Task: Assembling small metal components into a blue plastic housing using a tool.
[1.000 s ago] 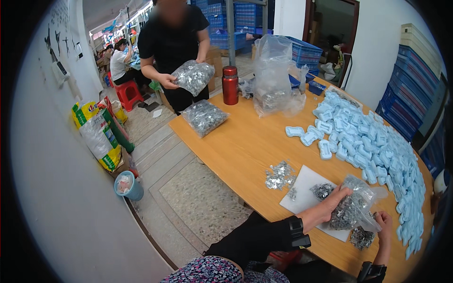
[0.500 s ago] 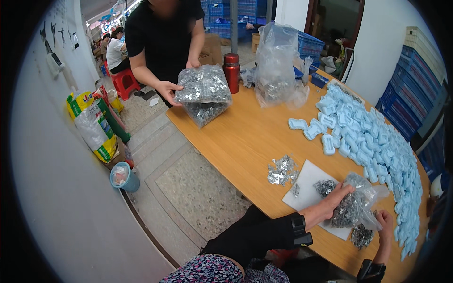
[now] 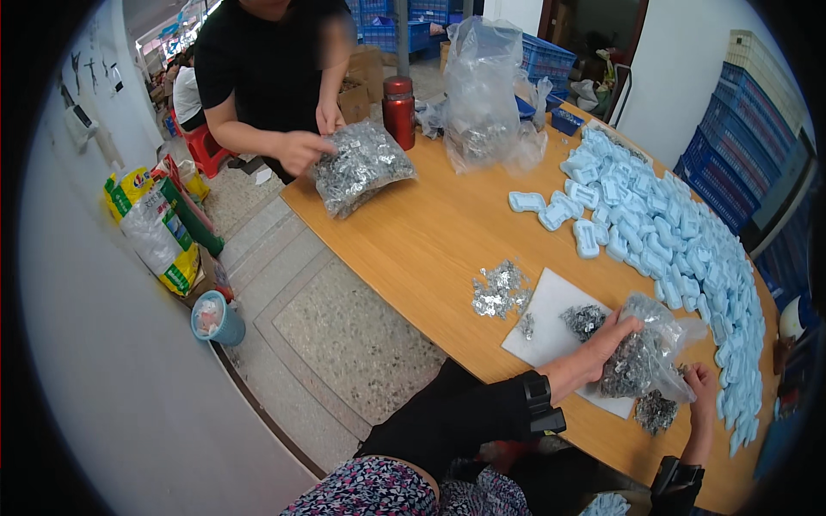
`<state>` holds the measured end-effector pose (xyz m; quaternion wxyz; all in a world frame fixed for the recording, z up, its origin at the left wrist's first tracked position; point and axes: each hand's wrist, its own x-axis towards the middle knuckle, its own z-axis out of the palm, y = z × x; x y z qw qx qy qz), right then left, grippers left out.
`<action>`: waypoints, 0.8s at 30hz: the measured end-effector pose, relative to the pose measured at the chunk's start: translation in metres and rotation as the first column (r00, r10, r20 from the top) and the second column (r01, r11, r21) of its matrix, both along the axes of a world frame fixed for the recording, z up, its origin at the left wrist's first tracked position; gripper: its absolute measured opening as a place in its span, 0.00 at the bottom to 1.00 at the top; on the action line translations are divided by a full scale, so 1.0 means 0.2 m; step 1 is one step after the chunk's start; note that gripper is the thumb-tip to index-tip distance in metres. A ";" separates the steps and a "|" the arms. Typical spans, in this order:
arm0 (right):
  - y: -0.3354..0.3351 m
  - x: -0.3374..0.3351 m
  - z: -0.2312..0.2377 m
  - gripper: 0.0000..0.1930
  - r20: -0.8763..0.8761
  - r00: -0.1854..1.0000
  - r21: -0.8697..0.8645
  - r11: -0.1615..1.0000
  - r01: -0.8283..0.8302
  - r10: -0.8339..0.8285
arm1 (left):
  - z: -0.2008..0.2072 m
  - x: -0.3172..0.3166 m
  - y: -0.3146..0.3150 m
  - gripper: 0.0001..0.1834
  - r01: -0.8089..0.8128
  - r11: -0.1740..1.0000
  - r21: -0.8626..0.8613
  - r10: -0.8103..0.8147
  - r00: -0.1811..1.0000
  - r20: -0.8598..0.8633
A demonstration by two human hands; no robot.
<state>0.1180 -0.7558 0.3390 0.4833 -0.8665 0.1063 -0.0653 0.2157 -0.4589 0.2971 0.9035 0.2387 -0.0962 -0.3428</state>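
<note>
A clear plastic bag (image 3: 632, 374) of small silvery metal pieces is between my two hands, over the right part of a white board (image 3: 544, 301). My left hand (image 3: 609, 342) is closed around the bag's left side. My right hand (image 3: 701, 385) pinches its right edge, with the fingertips partly hidden. Dark metal pieces (image 3: 585, 321) lie on the board left of the bag, and another small pile (image 3: 656, 413) sits just below it. Shinier flat metal pieces (image 3: 501, 290) are heaped on the wooden table (image 3: 396, 249) beyond the board's left edge.
Many light-blue moulded pieces (image 3: 662, 232) cover the table's right side. Across the table, a co-worker's hands (image 3: 305, 150) touch another bag of metal pieces (image 3: 361, 168). A red flask (image 3: 398, 113) and a large clear bag (image 3: 482, 95) stand at the far edge.
The co-worker's bag now rests lower and fuller-looking on the table, and one of their hands has moved onto its top. My hands keep the same hold; the whole view has shifted slightly.
</note>
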 end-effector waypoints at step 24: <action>-0.06 -0.08 -0.10 0.18 -0.018 0.982 -0.525 0.838 0.153 -0.190 | -0.14 0.06 0.05 0.33 0.094 0.994 0.054 -0.082 0.977 -0.197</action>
